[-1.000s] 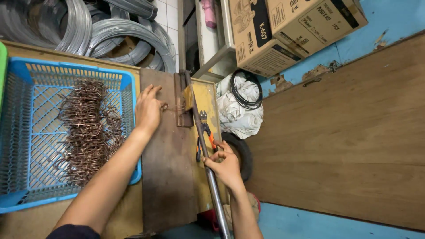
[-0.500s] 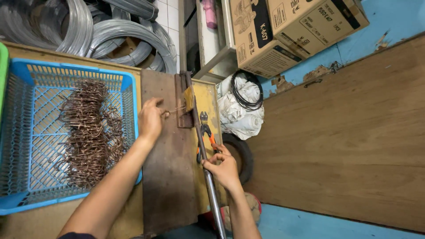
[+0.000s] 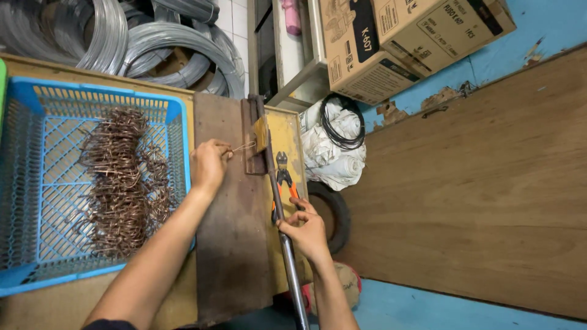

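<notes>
- One blue basket (image 3: 36,183) at far left, heaped with bent copper-coloured wire pieces (image 3: 122,183).
- Left hand (image 3: 209,165), shifted since earlier toward the bending jig (image 3: 254,137), pinching one thin wire (image 3: 243,147) just beside it.
- Right hand (image 3: 306,229) wrapped around one metal lever (image 3: 287,250), near bench edge; one pair of orange-handled cutters (image 3: 283,174) just above.
</notes>
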